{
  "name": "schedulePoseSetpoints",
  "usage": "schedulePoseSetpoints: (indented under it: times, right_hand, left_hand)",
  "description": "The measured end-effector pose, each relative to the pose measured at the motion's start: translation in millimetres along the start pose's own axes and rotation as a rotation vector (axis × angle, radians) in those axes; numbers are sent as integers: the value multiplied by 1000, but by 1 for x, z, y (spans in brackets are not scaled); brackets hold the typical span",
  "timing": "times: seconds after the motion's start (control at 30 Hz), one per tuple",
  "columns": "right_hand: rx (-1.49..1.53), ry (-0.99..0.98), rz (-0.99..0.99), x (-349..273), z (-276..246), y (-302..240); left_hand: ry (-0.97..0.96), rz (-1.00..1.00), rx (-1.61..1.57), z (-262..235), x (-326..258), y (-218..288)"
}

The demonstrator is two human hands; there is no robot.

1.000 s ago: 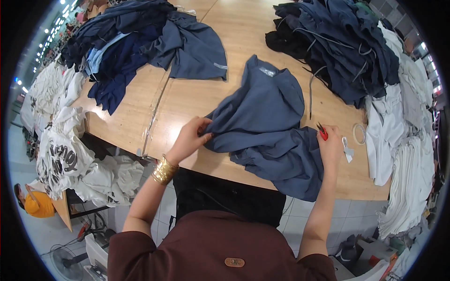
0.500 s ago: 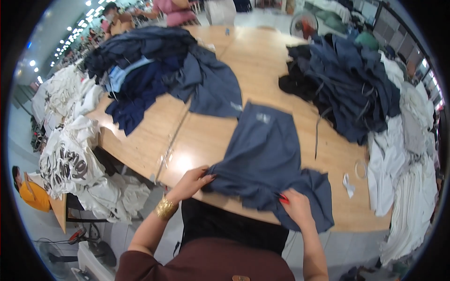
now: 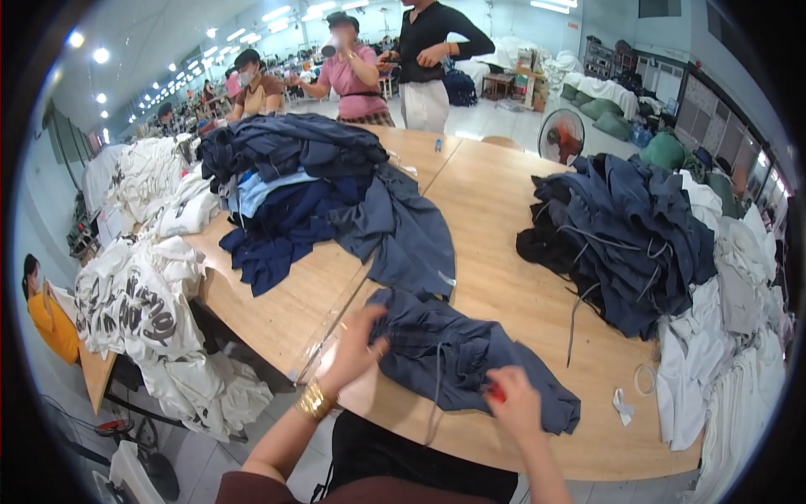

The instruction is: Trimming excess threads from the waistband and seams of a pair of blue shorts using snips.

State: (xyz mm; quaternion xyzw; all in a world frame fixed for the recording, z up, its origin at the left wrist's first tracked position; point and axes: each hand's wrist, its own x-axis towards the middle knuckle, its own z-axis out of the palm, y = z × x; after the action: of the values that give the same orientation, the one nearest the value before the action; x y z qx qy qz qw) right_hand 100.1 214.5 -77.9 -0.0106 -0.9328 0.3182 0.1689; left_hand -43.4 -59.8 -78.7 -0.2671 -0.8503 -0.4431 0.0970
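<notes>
- Head view, and we start at the right grip (image 3: 516,401): blurred, fingers closed around a small red tool (image 3: 495,392), right over the garment.
- Here's the left grip (image 3: 357,351), blurred too, thumb and fingers apart at the garment's left end; whether they touch the cloth, I can't tell.
- Between the two, the slate-blue garment (image 3: 470,344) lies crumpled on the wooden surface (image 3: 495,218), its grey drawstring (image 3: 438,378) trailing toward the near edge.
- Just behind the left grip, a gold bracelet (image 3: 314,401) rings the wrist.
- Out to the right of the right grip, a white scrap (image 3: 622,408) lies on the surface.
- Farther off, beyond the right grip, there's a big heap of dark blue garments (image 3: 638,244), cords dangling!
- Beyond the left grip, another pile of blue garments (image 3: 294,151), with white printed garments (image 3: 138,319) well out to its left.
- Farthest from both grips, past the surface: a person in a pink top (image 3: 357,92), a person in a dark top (image 3: 428,38), and a fan (image 3: 561,136).
</notes>
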Motion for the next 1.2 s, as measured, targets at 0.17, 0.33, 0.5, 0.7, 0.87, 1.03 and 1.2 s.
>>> schedulePoseSetpoints:
  times: [0.17,0.33,0.5,0.7,0.87,1.03,1.2]
  right_hand:
    - [-64,-2,77,-25,33,21]
    - [-163,172,213,-18,22,21]
    - [-211,109,342,-21,26,47]
    - [-10,274,279,-13,15,23]
    - [501,106,204,-11,11,-9]
    - [514,-142,-130,29,21,-90]
    - [335,-172,-425,62,85,-120]
  left_hand:
    - [-562,-1,183,44,-41,-17]
    - [-288,73,181,56,-41,18]
    - [-405,101,125,98,-54,36]
    - [-468,-93,20,99,-36,37]
    - [-96,70,-222,91,12,30]
    - [260,37,253,113,98,-39]
    - [185,-27,549,169,115,-109]
